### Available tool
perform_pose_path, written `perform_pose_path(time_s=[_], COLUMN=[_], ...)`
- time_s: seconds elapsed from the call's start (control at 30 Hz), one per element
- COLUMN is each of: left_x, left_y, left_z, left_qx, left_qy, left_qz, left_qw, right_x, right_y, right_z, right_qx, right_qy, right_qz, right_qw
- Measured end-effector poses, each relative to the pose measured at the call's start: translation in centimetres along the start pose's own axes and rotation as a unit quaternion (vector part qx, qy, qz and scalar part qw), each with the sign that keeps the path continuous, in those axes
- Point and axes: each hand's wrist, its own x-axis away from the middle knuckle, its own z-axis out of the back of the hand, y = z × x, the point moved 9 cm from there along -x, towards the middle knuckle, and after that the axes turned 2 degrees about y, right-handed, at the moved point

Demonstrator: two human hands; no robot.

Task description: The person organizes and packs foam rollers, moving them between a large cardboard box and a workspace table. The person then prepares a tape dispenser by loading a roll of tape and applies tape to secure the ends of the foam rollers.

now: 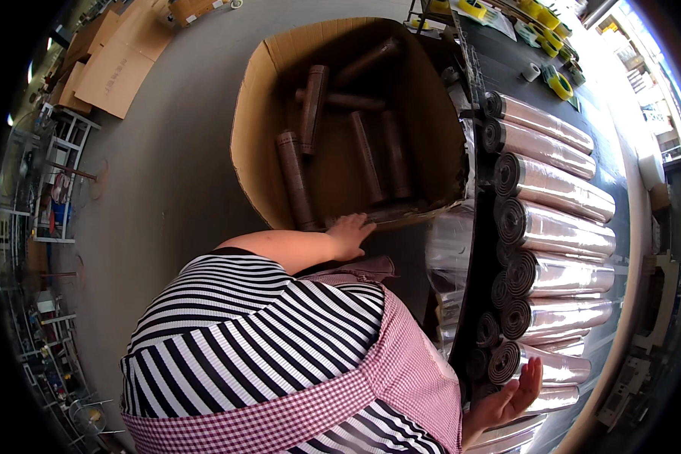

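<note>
A large open cardboard box (251, 129) stands on the floor in front of me. Several brown rolls (293, 181) lie loosely inside it at different angles. My left hand (350, 236) is at the box's near rim, fingers stretched out and holding nothing. To the right, rolled brown mats (560, 231) in shiny clear wrapping lie stacked on a dark table, their spiral ends facing me. My right hand (511, 397) is beside the nearest rolls, its fingers apart and nothing in them; whether it touches a roll I cannot tell.
The dark table (499, 57) runs along my right side, with yellow tape rolls (558, 85) and a small white roll (531, 72) toward its far end. Clear plastic (448, 246) hangs beside the table. Flattened cardboard (125, 64) and a white rack (57, 178) stand at left.
</note>
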Motion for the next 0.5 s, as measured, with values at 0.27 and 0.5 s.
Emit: perform_pose_path(time_s=[0.27, 0.5], left_x=[1.7, 1.2], left_y=[-15.8, -19.8], left_z=[-7.3, -9.5], left_qx=[0.066, 0.135], left_qy=[-0.168, -0.197], left_qz=[0.073, 0.101], left_qw=[0.981, 0.966], right_x=[5.5, -3.7], right_y=[11.5, 17.6], right_z=[-36.1, -47.5], right_qx=[-0.204, 0.081], right_qy=[-0.385, -0.23], right_qz=[-0.317, -0.215], right_qw=[0.842, 0.946])
